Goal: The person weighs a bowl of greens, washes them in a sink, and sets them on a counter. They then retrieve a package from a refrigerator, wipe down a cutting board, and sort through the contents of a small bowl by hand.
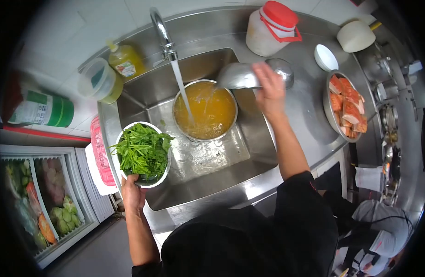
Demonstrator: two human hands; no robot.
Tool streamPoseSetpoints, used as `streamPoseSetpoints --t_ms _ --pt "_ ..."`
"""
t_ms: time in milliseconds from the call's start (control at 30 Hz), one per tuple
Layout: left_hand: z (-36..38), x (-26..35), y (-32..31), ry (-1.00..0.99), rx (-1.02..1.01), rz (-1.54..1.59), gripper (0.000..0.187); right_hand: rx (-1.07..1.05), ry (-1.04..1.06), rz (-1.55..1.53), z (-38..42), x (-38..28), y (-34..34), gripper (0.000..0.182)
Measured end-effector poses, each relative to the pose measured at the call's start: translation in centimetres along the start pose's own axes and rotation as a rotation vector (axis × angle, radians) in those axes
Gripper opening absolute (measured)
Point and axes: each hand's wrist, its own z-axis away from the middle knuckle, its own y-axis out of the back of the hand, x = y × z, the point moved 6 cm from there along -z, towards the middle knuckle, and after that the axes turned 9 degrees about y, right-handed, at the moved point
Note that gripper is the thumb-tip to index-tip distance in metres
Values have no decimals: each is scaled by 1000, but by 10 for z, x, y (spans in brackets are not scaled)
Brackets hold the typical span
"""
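My left hand (133, 194) grips the near rim of a white bowl (166, 171) heaped with cut green leaves (143, 150), held over the sink's left edge. My right hand (271, 92) is at the sink's right edge, closed on a shiny metal bowl (238, 76) that is tilted on its side and blurred by motion. Below and left of it, a metal pot (236, 111) of cloudy orange-yellow liquid (205, 113) stands in the sink. Water from the tap (162, 34) runs into the pot.
Around the steel sink (212, 182) stand a soap bottle (126, 60), a plastic tub (101, 83) and a red-lidded container (272, 30). Rightward are a small white bowl (326, 57) and a metal bowl (330, 111) of orange-red chunks. An open fridge (78, 184) is left; another person (383, 226) is lower right.
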Motion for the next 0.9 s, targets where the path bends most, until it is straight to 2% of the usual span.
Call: streamPoseSetpoints --t_ms 133,200,300,400,433,533,600,667,733,833,900 --pt "8 1 -20 33 -4 -48 52 55 -164 280 37 32 77 76" --pt "6 -3 -22 59 6 -60 52 -104 -200 401 69 35 80 75" --pt "4 -4 -33 69 -59 -77 50 -334 -214 390 105 24 71 73" --pt "-3 -6 -54 68 -68 -108 50 -418 -245 276 127 14 57 75" --pt "-12 -10 -57 88 -48 -104 50 -525 -281 289 132 13 50 80" --pt "-27 -5 -88 50 -130 -85 52 -345 -221 15 116 -15 27 88" --pt "-41 -8 -104 35 -163 -67 53 -404 -206 -304 88 -59 4 101" --pt "-50 -11 -122 43 -195 -73 53 -452 -226 -566 58 -95 -26 103" --pt "-53 -13 -137 57 -218 -115 53 -391 -286 -813 32 -123 -58 107" --pt "-48 -5 -160 -12 -228 -150 55 -428 -113 -596 4 -152 -83 103" --pt "-43 13 -169 -77 -217 -201 58 -441 -130 -524 1 -155 -97 98"
